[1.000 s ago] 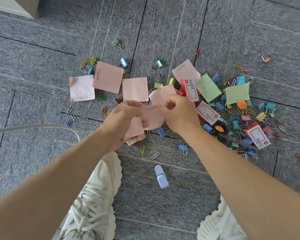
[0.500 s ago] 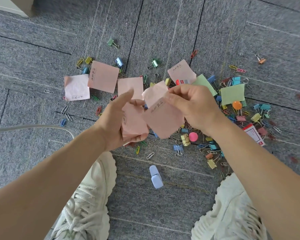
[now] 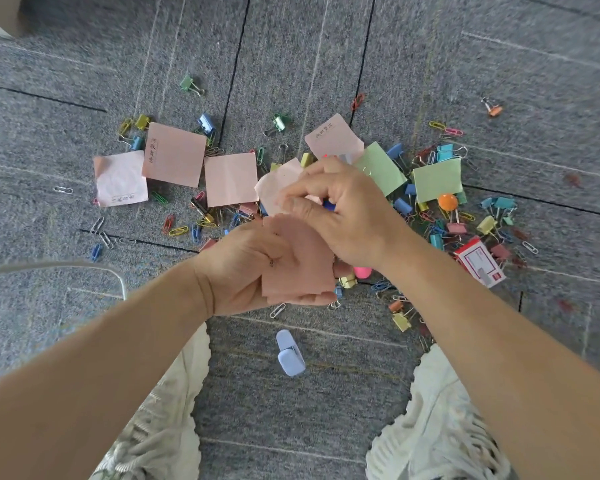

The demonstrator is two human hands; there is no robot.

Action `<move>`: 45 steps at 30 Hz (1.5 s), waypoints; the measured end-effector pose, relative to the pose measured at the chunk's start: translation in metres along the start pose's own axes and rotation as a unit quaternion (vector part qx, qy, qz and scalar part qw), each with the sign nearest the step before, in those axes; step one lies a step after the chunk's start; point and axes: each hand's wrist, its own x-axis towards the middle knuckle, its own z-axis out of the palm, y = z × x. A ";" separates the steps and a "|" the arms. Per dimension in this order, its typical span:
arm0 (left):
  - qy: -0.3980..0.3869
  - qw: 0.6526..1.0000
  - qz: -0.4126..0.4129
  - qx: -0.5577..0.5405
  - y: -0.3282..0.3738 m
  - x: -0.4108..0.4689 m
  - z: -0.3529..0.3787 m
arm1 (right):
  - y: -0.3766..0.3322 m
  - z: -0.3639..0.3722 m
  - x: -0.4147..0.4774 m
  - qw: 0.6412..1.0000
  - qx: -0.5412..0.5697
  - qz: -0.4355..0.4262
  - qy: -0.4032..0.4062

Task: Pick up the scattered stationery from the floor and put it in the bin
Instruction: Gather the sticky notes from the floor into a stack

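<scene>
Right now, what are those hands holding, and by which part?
Left hand holds a stack of pink notes in its palm, thumb on top. Right hand seems to pinch a paler pink note by its lower edge.

Bright, even light, with hardly any shadow on the grey carpet. Motion smears the right hand and the pink note it pinches; the left hand gripping a pink stack is soft too. Carpet seams bow toward the edges.

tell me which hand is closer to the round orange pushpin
Right. The right hand lies left of the round orange pushpin; the left hand, gripping pink sticky notes, is farther left.
</scene>
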 end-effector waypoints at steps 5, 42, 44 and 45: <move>0.044 0.998 0.051 -0.020 -0.001 0.003 0.004 | 0.013 -0.023 -0.011 0.987 0.047 0.122 0.095; 0.055 0.997 -0.005 -0.045 -0.003 -0.001 0.008 | 0.028 -0.010 -0.033 0.982 -0.135 -0.112 0.065; 0.082 0.996 0.010 -0.028 -0.004 0.000 0.010 | 0.026 -0.008 -0.034 0.985 -0.124 -0.079 0.091; 0.095 0.995 0.017 -0.027 -0.004 0.001 0.011 | 0.023 -0.007 -0.035 0.988 -0.105 -0.044 0.106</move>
